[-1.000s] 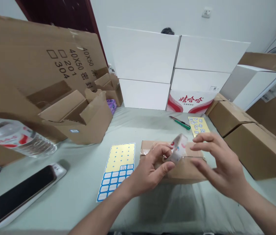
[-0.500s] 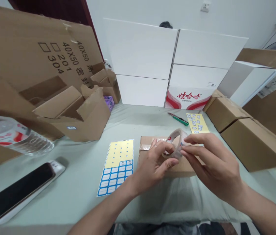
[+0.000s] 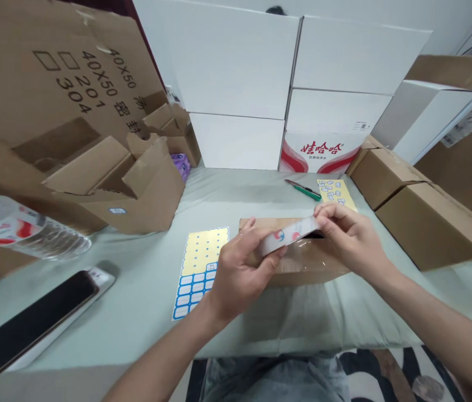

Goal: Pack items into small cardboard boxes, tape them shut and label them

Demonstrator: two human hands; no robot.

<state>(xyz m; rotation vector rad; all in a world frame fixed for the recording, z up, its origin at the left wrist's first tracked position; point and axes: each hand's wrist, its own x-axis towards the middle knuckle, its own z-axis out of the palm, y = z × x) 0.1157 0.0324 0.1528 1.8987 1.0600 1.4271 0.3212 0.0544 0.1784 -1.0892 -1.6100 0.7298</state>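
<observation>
My left hand (image 3: 240, 268) grips a roll of clear packing tape (image 3: 289, 237), fingers behind it and thumb along its lower edge. The roll is turned nearly edge-on, with red and blue marks showing. My right hand (image 3: 345, 231) is closed in a pinch at the roll's right end; whether a loose strip lies between its fingertips is too small to tell. Just beneath both hands stands a small cardboard box (image 3: 307, 267) with shiny tape on it. A dark gap shows at its top, behind the roll.
Left of the box lies a sheet of blue-edged labels (image 3: 196, 268). Beyond are a green utility knife (image 3: 308, 192) and a yellow label sheet (image 3: 338, 192). An open carton (image 3: 148, 195), a water bottle (image 3: 22, 229) and a phone (image 3: 30, 329) occupy the left; closed cartons (image 3: 441, 223) line the right.
The tape roll has turned from showing its open ring to nearly edge-on. My right hand has shifted slightly up, its fingers still at the roll. The view has tilted downward.
</observation>
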